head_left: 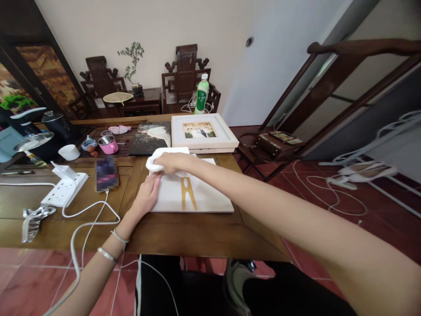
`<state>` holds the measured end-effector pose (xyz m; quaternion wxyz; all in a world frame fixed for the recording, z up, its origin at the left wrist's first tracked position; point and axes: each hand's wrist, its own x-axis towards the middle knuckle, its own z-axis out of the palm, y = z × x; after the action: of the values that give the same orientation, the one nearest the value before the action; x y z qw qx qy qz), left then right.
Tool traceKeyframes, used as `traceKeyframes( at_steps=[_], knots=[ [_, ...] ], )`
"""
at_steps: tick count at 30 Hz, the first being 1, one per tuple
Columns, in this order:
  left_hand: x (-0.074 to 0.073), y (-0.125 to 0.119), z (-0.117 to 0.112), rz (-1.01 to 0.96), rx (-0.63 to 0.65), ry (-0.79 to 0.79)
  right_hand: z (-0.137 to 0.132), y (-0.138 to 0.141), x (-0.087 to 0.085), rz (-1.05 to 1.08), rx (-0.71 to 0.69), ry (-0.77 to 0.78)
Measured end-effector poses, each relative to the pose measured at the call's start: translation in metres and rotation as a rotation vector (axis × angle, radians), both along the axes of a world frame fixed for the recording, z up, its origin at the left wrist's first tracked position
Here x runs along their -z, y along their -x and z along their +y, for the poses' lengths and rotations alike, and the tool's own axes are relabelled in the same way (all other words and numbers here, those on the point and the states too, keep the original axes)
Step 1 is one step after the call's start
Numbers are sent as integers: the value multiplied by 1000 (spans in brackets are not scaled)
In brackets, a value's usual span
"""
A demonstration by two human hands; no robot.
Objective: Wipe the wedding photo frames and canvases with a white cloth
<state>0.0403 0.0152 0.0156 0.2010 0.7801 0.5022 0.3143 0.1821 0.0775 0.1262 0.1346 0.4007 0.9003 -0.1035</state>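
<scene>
On the wooden table in front of me lies a flat white board (pixel 210 193) with a gold A-shaped piece (pixel 187 194) on its face. My right hand (pixel 171 162) reaches across from the right and presses a folded white cloth (pixel 177 150) onto the far left part of the board. The cloth hides that corner. My left hand (pixel 148 193) rests at the board's left edge, its fingers stretched out and pointing toward the cloth. Its fingertips are partly covered by the right hand and cloth.
Behind the board are a white picture frame (pixel 226 139), a dark textured panel (pixel 136 145) and a green bottle (pixel 201 94). A phone (pixel 107 174), power strip (pixel 77 186), white cables, silver hair claw (pixel 33 221) and pink cup (pixel 108 145) occupy the left side.
</scene>
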Motion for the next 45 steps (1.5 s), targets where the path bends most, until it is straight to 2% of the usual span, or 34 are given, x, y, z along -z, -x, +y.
traceKeyframes(
  at_steps=[3, 10, 13, 16, 20, 26, 29, 31, 33, 37, 41, 45],
  knots=[
    [2, 0, 0, -3, -11, 12, 0, -25, 6, -9, 17, -14],
    [6, 1, 1, -3, -22, 21, -13, -107, 22, -15, 99, -72],
    [7, 1, 1, -8, -23, 12, -23, -128, 30, -25, 137, -97],
    [7, 2, 2, -9, -22, 6, -42, -131, 40, -13, 138, -127],
    [8, 2, 2, -12, -23, -3, -84, -120, 49, -17, 133, -135],
    [9, 1, 2, -7, -20, -4, -154, -122, 42, -4, 120, 15],
    [10, 1, 2, -6, -25, -3, -169, -130, 36, 105, 79, 66],
    [10, 1, 2, -5, -26, -6, -166, -133, 36, 147, 82, 49],
    [9, 1, 2, -1, -26, -7, -150, -132, 38, 152, 84, 1],
    [8, 1, 2, 5, -29, -4, -95, -128, 46, 131, 65, -115],
    [8, 2, 3, -1, -19, -3, -42, -129, 48, 63, 64, -159],
    [8, 2, 3, 2, -15, -5, -24, -134, 51, 60, 59, -183]
  ],
)
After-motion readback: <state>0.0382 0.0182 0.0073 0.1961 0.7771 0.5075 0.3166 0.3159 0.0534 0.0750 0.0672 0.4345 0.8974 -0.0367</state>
